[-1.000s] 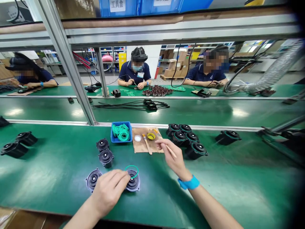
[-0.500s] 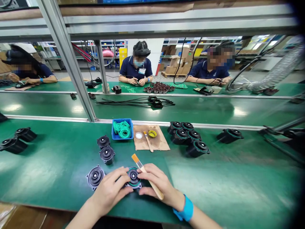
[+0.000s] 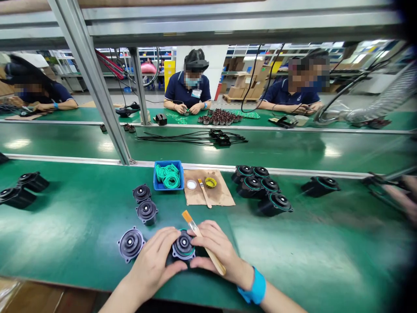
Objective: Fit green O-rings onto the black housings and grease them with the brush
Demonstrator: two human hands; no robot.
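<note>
Between my hands stands a round black motor-like housing [image 3: 183, 245] with a pale flange and stepped top. A thin green sealing ring [image 3: 190, 252] lies around its top, partly covered by fingers. My left hand [image 3: 156, 261] is closed around the housing's left side, fingertips at the ring. A paintbrush [image 3: 211, 256] with orange bristles and a wooden handle is tucked in my right hand [image 3: 216, 245], whose thumb and fingertips also touch the housing's right side. Left of my left hand sits another housing [image 3: 130, 244], no green ring visible on it.
Two housings [image 3: 146, 211] stand behind. A blue bin [image 3: 169, 188] holds green rings. On cardboard [image 3: 224, 198] lie a second brush [image 3: 204, 193], a white lid and a yellow-rimmed pot [image 3: 210, 182]. Several ringed housings [image 3: 276, 203] stand right. Co-workers sit opposite; a blurred hand [image 3: 399, 195] shows far right.
My fingers have shifted slightly on the housing, and less of the green ring shows on its top. A blurred hand or arm has appeared at the far right edge.
</note>
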